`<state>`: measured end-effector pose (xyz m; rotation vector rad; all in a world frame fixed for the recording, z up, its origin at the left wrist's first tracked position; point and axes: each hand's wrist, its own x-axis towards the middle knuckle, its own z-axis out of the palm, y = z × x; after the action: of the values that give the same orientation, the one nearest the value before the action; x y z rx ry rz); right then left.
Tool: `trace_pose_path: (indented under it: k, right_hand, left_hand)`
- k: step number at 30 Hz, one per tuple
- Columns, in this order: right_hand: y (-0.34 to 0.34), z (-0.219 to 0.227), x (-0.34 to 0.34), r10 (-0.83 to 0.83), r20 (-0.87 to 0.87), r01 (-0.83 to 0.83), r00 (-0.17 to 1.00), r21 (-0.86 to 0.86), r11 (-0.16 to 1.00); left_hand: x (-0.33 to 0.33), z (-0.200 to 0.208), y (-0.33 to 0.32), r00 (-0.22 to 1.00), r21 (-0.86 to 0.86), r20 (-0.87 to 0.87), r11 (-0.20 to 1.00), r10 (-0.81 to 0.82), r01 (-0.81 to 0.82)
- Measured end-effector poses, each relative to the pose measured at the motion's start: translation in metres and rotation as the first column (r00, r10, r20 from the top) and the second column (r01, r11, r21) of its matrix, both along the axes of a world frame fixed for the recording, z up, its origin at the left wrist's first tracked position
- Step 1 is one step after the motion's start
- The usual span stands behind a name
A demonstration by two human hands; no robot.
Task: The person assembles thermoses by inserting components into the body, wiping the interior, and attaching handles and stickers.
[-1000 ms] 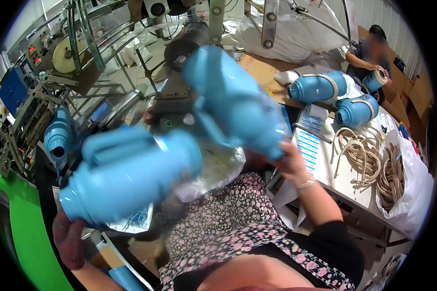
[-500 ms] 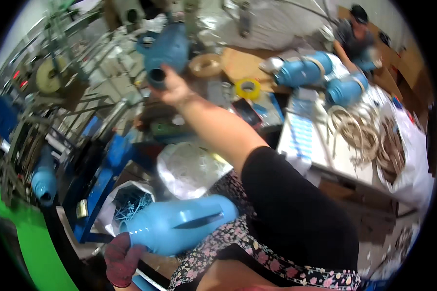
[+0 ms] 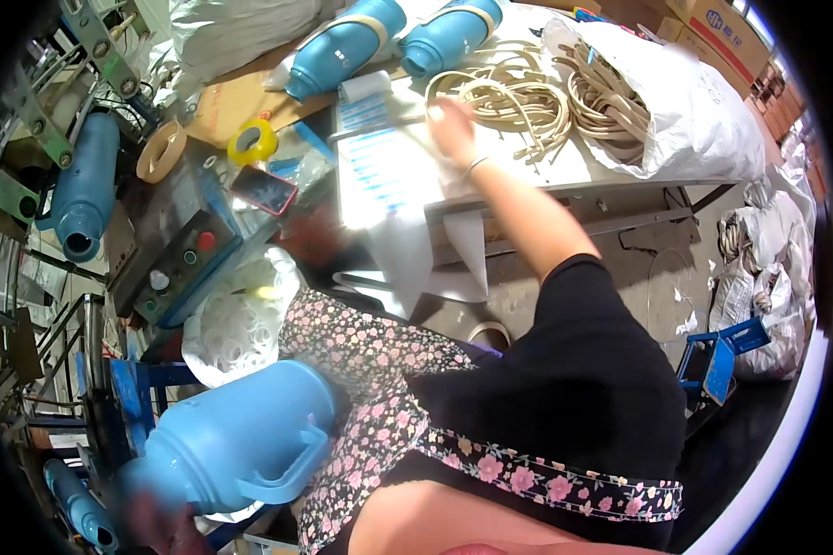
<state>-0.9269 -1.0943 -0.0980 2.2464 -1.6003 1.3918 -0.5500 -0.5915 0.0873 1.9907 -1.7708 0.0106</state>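
My left hand (image 3: 164, 529), in a dark red glove and blurred, grips the neck of a light-blue plastic thermos-flask casing (image 3: 241, 430). The casing lies on its side against my floral apron, its handle facing me. Over the white table, my bare right hand (image 3: 452, 131) is beside a sheet of blue-and-white stickers (image 3: 379, 171) and just left of a coil of beige cord (image 3: 518, 102). Motion smears its fingers, so what they hold, if anything, is unclear. A second blue casing (image 3: 88, 185) rests at the left, its open neck toward me.
Two strapped blue casings (image 3: 342, 46) lie at the table's back. Yellow tape (image 3: 253, 142), a phone (image 3: 264, 189) and a button box (image 3: 171, 264) sit left of the stickers. A bag of clear rings (image 3: 241, 324) stands near my lap; a white sack (image 3: 703, 120) holds more cord.
My right hand has let go of the casing at the left and moved right to the sticker sheet. The view has turned right. My left hand still grips its casing.
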Motion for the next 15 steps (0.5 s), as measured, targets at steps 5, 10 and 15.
trace_pose_path:
  k: [5,10,15]
  right_hand:
    - [-0.049,0.021,-0.135,-0.444,-0.333,0.549,0.832,0.384,0.742]
    - [-0.035,0.043,-0.102,-0.279,0.028,0.268,0.96,0.201,0.942]
    - [-0.064,0.016,-0.084,-0.269,0.001,0.267,0.963,0.131,0.955]
  left_hand:
    - [-0.031,-0.004,-0.011,0.999,-0.002,0.017,0.999,0.035,-0.035]
    - [-0.059,-0.007,-0.007,0.993,0.04,0.052,0.994,0.102,-0.104]
    - [-0.074,0.011,-0.004,0.999,0.066,0.025,0.998,0.024,-0.025]
